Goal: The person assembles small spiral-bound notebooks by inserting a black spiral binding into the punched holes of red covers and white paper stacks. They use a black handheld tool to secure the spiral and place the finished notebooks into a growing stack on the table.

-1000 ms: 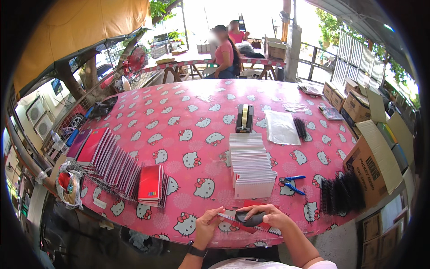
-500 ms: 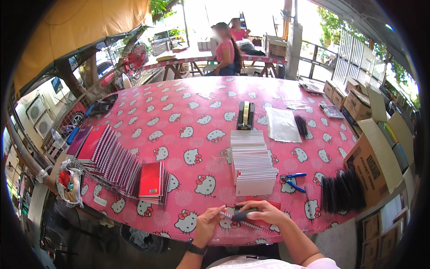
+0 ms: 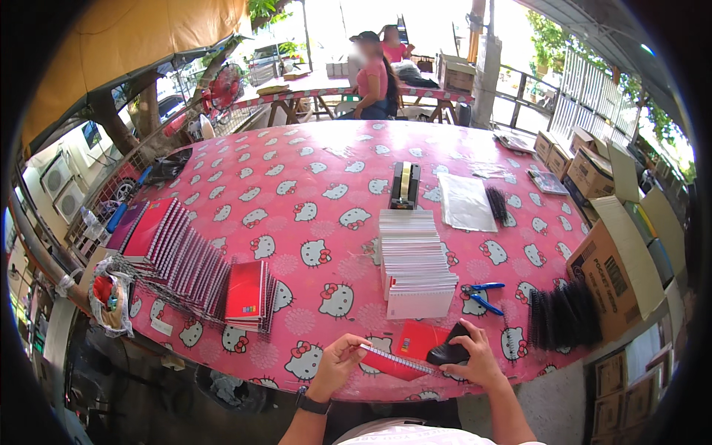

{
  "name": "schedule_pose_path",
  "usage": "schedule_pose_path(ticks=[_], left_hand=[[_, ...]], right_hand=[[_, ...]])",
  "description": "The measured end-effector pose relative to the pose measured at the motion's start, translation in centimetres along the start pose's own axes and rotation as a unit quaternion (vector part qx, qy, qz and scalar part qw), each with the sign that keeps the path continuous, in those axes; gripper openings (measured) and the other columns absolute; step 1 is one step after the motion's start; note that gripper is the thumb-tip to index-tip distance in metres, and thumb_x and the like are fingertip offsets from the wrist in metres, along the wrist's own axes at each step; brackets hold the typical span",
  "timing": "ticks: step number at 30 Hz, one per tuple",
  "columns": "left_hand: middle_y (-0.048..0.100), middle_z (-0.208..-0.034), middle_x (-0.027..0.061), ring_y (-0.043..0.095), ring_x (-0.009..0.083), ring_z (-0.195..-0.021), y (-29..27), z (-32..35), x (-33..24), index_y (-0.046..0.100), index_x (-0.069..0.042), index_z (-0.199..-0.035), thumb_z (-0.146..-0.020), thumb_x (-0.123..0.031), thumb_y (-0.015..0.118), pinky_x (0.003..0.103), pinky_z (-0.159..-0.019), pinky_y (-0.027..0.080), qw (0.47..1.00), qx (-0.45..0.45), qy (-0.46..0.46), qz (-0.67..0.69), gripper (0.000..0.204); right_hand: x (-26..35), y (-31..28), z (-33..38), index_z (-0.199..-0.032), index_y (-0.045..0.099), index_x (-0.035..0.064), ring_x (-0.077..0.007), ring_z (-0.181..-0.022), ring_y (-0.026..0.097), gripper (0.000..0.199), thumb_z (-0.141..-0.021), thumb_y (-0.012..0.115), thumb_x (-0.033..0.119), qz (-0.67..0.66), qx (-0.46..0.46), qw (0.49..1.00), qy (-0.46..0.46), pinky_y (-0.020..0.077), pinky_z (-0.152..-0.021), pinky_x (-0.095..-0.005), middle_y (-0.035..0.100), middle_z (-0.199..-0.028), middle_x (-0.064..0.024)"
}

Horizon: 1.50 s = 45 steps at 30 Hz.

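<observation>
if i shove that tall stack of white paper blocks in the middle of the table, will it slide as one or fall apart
The stack of white paper blocks would probably shear rather than slide whole: it looks like many separate layers with slightly uneven edges. It is likely heavy for its footprint, so the pink patterned tablecloth may bunch under it. A push down low seems safer than one near the top.

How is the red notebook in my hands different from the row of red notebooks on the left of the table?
The red notebook lies flat and alone at the table's near edge, with the left hand at its spiral edge and the right hand beside a black piece on it. The row of red notebooks is many, leaning on one another, with no hand on it. Both are red-covered and rest on the pink tablecloth.
</observation>
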<state>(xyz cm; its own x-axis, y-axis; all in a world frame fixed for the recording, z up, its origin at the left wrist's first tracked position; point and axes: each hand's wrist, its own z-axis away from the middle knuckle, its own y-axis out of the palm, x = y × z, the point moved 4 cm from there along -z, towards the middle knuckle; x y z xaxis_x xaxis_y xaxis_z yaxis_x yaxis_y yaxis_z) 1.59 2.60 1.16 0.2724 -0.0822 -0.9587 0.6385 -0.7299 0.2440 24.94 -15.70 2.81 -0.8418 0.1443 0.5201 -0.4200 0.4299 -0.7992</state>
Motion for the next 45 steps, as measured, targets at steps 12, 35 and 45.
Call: schedule_pose_path(ticks=[12, 35, 45], left_hand=[[0.065, -0.094, 0.0038, 0.061, 0.0093, -0.084, 5.4, -0.3, -2.7, 0.068, 0.0, -0.101, -0.085, 0.003, 0.066, 0.022, -0.074, 0.05, 0.998, -0.054, 0.033, -0.03, 0.016], [0.067, -0.093, 0.0084, 0.062, 0.013, -0.087, 4.0, 0.6, -2.4, 0.07, 0.002, -0.094, -0.081, 0.004, 0.071, 0.024, -0.077, 0.049, 0.992, -0.114, 0.048, -0.005, 0.013], [0.067, -0.09, 0.0059, 0.061, 0.0112, -0.084, 3.5, 1.2, -2.8, 0.069, -0.001, -0.094, -0.082, 0.004, 0.069, 0.023, -0.072, 0.048, 0.991, -0.111, 0.077, -0.022, 0.014]], right_hand=[[11.2, -0.6, -4.8, -0.111, 0.064, 0.0084, -0.0301, -0.095, 0.06, 0.031, -0.08, 0.07, 0.011, -0.194, 0.0, 0.977, -0.086, 0.0494, -0.082, -0.0384, 0.065, -0.106, -0.0123], [11.7, 1.7, -4.7, -0.108, 0.063, 0.0013, -0.0255, -0.081, 0.063, 0.028, -0.081, 0.068, 0.004, -0.226, -0.044, 0.967, -0.107, 0.0518, -0.069, -0.0338, 0.066, -0.096, -0.0136], [12.2, 2.7, -5.2, -0.098, 0.064, 0.0004, -0.0209, -0.072, 0.063, 0.021, -0.081, 0.072, 0.009, -0.29, -0.046, 0.954, -0.063, 0.0514, -0.063, -0.0289, 0.062, -0.084, -0.0108]])
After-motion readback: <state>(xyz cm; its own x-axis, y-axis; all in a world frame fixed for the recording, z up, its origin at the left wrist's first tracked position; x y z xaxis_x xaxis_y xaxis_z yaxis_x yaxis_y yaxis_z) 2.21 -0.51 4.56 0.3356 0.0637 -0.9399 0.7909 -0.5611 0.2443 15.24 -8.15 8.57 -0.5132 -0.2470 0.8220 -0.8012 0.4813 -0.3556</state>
